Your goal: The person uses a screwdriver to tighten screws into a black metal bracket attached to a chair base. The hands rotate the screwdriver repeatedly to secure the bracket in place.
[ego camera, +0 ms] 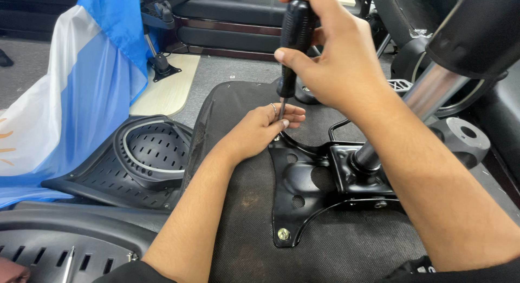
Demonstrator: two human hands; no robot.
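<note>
Currently, step in hand: a judgement from how the hands sit, a screw is being driven at the far-left corner of the black stamped-steel mounting plate [303, 191] that lies on the upturned black fabric-covered chair seat underside [244, 218].
Right hand: the right hand [330, 60] is wrapped closed around the black plastic-handled screwdriver [294, 39], held nearly upright, tip down at that corner.
Left hand: the left hand [260, 128] has its fingertips pinched at the screwdriver tip, steadying it; whether they hold a screw, I cannot tell.
Plate: 1 brass-coloured screw [283, 234] already sits in the plate's near-left corner; the chrome gas-lift column [428, 98] rises from the plate's right side.
Next move calls for: likely keeping the shaft square over the hole and pressing down while turning.
Nearby: a black perforated plastic backrest shell [146, 158] lies left of the seat.
</note>
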